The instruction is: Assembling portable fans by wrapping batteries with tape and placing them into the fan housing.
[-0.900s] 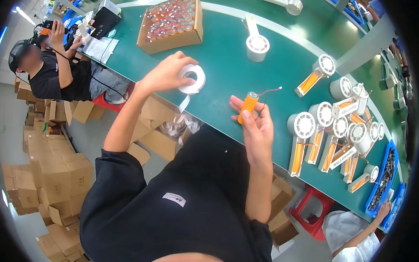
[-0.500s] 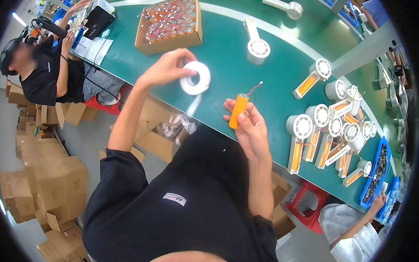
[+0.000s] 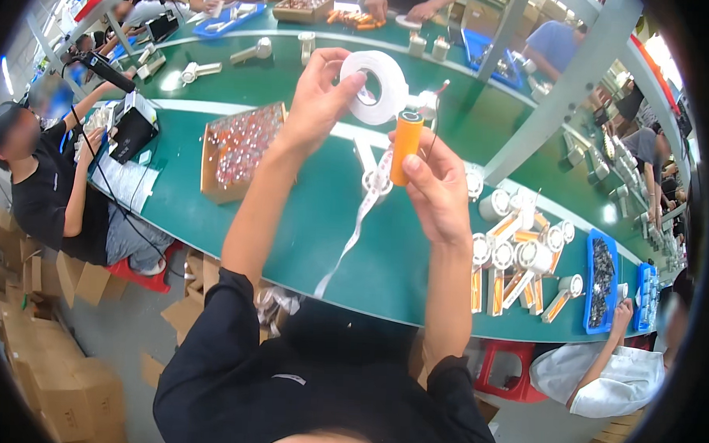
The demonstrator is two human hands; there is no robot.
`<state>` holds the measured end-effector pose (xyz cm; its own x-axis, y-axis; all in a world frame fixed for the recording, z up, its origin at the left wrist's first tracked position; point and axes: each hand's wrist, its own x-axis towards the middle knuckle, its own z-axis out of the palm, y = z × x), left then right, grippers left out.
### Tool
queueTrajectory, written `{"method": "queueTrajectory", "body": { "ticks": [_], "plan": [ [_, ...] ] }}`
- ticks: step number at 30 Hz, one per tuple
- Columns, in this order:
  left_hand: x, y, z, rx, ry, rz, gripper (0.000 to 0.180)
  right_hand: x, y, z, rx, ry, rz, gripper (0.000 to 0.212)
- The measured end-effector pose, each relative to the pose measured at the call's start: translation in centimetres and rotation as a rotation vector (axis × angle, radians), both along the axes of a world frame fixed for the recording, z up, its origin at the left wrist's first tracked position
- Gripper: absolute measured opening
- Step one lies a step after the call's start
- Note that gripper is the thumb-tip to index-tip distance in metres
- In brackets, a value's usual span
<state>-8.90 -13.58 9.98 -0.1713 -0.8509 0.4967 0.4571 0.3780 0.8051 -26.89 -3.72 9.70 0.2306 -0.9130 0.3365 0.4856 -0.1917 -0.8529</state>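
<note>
My left hand (image 3: 321, 99) pinches a roll of white double-sided-looking tape (image 3: 391, 81), thumb at its core. From the roll a loose strip (image 3: 351, 241) hangs down in a curl toward the table's near edge. Upright in the fingers of my right hand (image 3: 442, 185) is an orange cylindrical battery (image 3: 406, 149), with thin wires and a small white connector at its top. Roll and battery are close together above the table; whether they touch I cannot tell. Behind the strip, a white handheld fan (image 3: 381, 193) lies on the green table (image 3: 291, 243).
An open cardboard box (image 3: 208, 173) of batteries stands left of my arms. Several white fans with orange cells (image 3: 516, 286) are piled at right, beside a blue tray (image 3: 601, 285) of small dark parts. Co-workers sit at left and right. A metal post (image 3: 543, 87) rises beyond.
Both hands have risen, bringing the tape roll and battery close together. The loose strip now hangs longer in view. My view has tilted up, showing more of the far tables.
</note>
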Motion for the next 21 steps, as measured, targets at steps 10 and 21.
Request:
{"method": "queueTrajectory", "body": {
  "ticks": [10,21],
  "plan": [
    [0.0,-2.7,-0.5,0.162,0.454,0.014,0.036,2.0,-3.9,-0.7,-0.380,0.725,0.219,0.034],
    [0.6,-2.6,-1.3,0.105,0.312,0.240,0.034,-0.1,-5.7,0.0,-0.080,0.059,-0.286,0.037]
  ]
}}
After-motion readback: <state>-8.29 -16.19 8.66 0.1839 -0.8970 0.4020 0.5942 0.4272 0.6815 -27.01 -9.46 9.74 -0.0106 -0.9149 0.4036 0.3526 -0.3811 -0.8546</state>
